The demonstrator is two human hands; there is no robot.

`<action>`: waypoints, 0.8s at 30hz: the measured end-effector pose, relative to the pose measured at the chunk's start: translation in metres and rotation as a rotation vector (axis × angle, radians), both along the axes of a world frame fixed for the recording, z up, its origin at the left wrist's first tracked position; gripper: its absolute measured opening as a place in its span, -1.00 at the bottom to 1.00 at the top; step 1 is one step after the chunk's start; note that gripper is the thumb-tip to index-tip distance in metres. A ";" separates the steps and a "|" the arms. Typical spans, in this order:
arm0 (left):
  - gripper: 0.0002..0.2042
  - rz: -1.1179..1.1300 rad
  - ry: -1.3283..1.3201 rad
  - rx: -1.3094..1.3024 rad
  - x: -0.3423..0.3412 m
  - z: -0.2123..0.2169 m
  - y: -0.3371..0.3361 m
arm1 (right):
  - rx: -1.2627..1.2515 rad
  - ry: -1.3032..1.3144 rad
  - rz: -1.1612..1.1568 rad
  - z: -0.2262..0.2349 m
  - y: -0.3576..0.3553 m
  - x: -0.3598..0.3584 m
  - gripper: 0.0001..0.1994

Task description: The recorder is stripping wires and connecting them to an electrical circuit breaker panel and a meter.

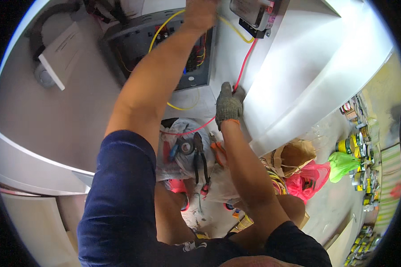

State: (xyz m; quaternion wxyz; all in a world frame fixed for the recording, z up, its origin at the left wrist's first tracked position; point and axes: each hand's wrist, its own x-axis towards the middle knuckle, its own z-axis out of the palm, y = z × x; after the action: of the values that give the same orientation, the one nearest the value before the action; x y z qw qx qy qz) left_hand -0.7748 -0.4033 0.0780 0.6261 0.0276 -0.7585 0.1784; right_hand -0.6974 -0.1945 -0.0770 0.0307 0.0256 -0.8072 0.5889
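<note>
My left hand [201,14] is raised at the top edge, in front of a grey electrical box [199,84]. Its fingers are cut off by the frame. A yellow wire [237,30] passes behind that hand; whether the hand holds it is not visible. My right hand [229,106], in a grey knit glove, is closed around a red wire [243,66]. The wire rises from the glove to the black terminal base [251,29] of a clear-covered meter [250,12]. Below the glove, the wire curves left, passing in front of a plastic bag.
Black-handled pliers [200,155], a tape roll [186,147] and an orange-handled tool [218,153] lie on the plastic bag [165,167]. A paper bag [294,153], a pink bag [314,178] and a green bag [343,165] stand right, near several cans [353,144]. A white panel [307,89] rises beside my right arm.
</note>
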 end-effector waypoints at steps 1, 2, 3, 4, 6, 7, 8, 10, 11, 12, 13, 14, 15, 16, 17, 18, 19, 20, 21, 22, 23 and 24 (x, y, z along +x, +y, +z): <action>-0.75 0.002 0.005 0.008 0.005 -0.003 0.014 | 0.008 0.005 0.002 0.003 -0.001 -0.004 -0.49; -0.69 0.021 -0.199 0.309 0.007 -0.004 0.043 | -0.011 0.060 -0.018 0.004 0.000 -0.016 -0.47; -0.62 0.037 -0.406 0.606 0.010 -0.006 0.070 | -0.030 0.115 -0.037 0.004 0.000 -0.028 -0.44; -0.62 -0.088 -0.505 0.842 0.013 -0.013 0.096 | -0.063 0.142 -0.070 -0.002 0.003 -0.041 -0.44; -0.63 -0.391 -0.693 1.115 0.010 -0.046 0.108 | -0.118 0.052 -0.022 0.000 -0.001 -0.052 -0.43; -0.64 -0.580 -0.781 1.149 0.008 -0.066 0.104 | -0.172 -0.051 0.031 0.003 -0.006 -0.050 -0.42; -0.64 -0.583 -0.773 1.157 0.008 -0.070 0.107 | -0.163 -0.048 0.035 0.007 -0.006 -0.047 -0.42; -0.67 -0.875 -0.726 1.897 0.003 -0.078 0.114 | -0.236 -0.114 0.060 0.014 -0.003 -0.044 -0.37; -0.67 -0.878 -0.727 1.903 0.001 -0.080 0.114 | -0.230 -0.116 0.057 0.021 -0.002 -0.037 -0.37; -0.71 -0.997 -0.613 2.081 -0.003 -0.079 0.110 | -0.178 -0.133 0.044 0.029 -0.002 -0.027 -0.35; -0.73 -1.113 -0.485 2.252 -0.008 -0.078 0.106 | -0.127 -0.152 0.029 0.035 -0.001 -0.019 -0.32; -0.71 -1.196 -0.526 2.263 -0.012 -0.076 0.101 | -0.126 -0.151 0.027 0.039 0.002 -0.015 -0.32; -0.71 -1.197 -0.528 2.264 -0.017 -0.073 0.099 | -0.053 -0.107 0.025 0.041 0.004 -0.010 -0.31; -0.72 -1.169 -0.538 2.288 -0.024 -0.070 0.098 | 0.019 -0.063 0.024 0.042 0.004 -0.009 -0.30; -0.72 -1.151 -0.555 2.311 -0.032 -0.065 0.102 | 0.022 -0.060 0.015 0.041 0.007 -0.012 -0.30; -0.72 -1.147 -0.547 2.310 -0.038 -0.062 0.099 | 0.003 -0.044 0.019 0.038 0.005 -0.011 -0.30; -0.75 -1.172 -0.534 2.363 -0.044 -0.058 0.095 | -0.017 -0.028 0.024 0.035 0.002 -0.010 -0.31; -0.78 -1.198 -0.524 2.419 -0.048 -0.058 0.093 | -0.017 -0.030 0.030 0.026 -0.002 -0.014 -0.31; -0.78 -1.200 -0.531 2.421 -0.051 -0.058 0.095 | 0.038 0.039 -0.021 0.016 -0.004 -0.020 -0.32; -0.81 -1.181 -0.454 2.378 -0.054 -0.058 0.097 | 0.093 0.107 -0.069 0.007 -0.005 -0.027 -0.34; -0.84 -1.161 -0.380 2.335 -0.055 -0.057 0.098 | 0.095 0.104 -0.073 0.007 -0.003 -0.028 -0.34; -0.84 -1.159 -0.383 2.338 -0.055 -0.056 0.097 | 0.086 0.107 -0.035 0.007 -0.002 -0.028 -0.35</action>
State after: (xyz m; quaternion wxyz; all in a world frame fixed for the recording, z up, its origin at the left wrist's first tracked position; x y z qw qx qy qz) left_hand -0.8298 -0.3067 0.0222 0.1020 0.1964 -0.4422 -0.8692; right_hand -0.7254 -0.1967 -0.0704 0.0829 0.0442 -0.8293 0.5509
